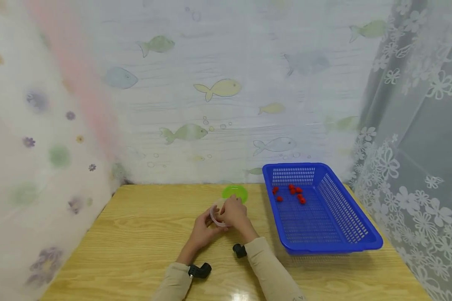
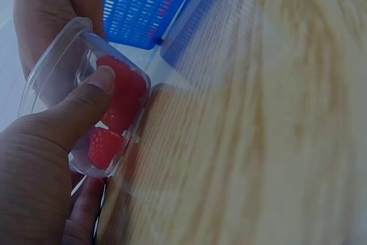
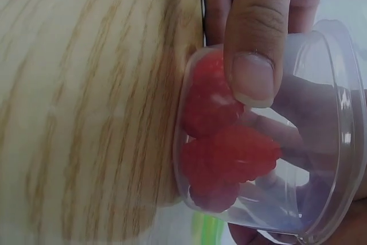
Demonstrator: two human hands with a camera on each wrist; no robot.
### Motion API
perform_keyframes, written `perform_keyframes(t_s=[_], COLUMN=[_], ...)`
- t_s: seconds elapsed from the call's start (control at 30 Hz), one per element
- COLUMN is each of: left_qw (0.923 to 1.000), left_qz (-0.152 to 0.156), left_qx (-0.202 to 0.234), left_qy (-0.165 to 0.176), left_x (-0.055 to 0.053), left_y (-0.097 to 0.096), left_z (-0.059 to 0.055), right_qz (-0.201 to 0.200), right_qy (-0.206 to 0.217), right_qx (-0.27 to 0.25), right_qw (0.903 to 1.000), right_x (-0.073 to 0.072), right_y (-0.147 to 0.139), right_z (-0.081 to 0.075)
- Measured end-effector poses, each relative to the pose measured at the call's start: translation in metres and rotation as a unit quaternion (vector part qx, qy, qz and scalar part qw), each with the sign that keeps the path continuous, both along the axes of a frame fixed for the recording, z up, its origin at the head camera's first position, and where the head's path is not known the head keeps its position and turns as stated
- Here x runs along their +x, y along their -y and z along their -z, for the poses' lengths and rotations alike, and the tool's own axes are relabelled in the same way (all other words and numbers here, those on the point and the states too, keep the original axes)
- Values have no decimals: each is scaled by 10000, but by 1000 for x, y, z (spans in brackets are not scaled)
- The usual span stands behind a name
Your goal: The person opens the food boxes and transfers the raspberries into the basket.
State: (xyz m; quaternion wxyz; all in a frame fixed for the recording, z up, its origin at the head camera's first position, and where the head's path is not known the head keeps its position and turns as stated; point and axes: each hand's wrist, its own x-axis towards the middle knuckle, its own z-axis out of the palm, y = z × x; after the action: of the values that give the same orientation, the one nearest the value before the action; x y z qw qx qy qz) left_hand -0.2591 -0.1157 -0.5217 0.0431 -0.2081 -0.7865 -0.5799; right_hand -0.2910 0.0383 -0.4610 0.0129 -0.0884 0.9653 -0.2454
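My left hand [image 1: 204, 232] grips a small clear plastic container [image 1: 213, 215] just above the table, its thumb pressed along the side wall. Several raspberries [image 3: 229, 153] lie at the bottom of it, seen through the wall. My right hand [image 1: 234, 212] reaches over the rim with its fingers inside the container. Through the plastic those fingers show blurred close to the raspberries, so whether they pinch one is hidden. Behind the hands lies a bright green round lid [image 1: 229, 192] on the table.
To the right stands a blue perforated basket [image 1: 324, 247] with several red raspberries [image 1: 299, 195] near its back left. The wooden table [image 1: 143, 234] ends at a fish-patterned curtain [image 1: 226, 104]. Lace flower curtain [image 1: 429, 200] hangs on the right.
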Motion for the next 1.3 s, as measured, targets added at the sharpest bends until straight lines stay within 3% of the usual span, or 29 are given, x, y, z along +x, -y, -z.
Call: perform_keyframes(t_s=[0.27, 0.77, 1.07, 1.3], left_qw=[9996, 9998, 9999, 9998], left_qz=[109, 48, 90, 126], left_qx=[-150, -201, 3, -176], left_qy=[-204, 23, 49, -52], left_x=[-1, 0, 0, 0], left_y=[2, 1, 1, 1], left_z=[2, 0, 0, 0], right_qz=[-108, -142, -302, -341], right_qy=[-12, -113, -110, 11], right_qx=[-36, -15, -111, -268], right_qw=[9999, 9998, 9994, 9991], right_x=[-4, -1, -1, -1], right_y=[-2, -4, -6, -7], right_z=[4, 2, 2, 1])
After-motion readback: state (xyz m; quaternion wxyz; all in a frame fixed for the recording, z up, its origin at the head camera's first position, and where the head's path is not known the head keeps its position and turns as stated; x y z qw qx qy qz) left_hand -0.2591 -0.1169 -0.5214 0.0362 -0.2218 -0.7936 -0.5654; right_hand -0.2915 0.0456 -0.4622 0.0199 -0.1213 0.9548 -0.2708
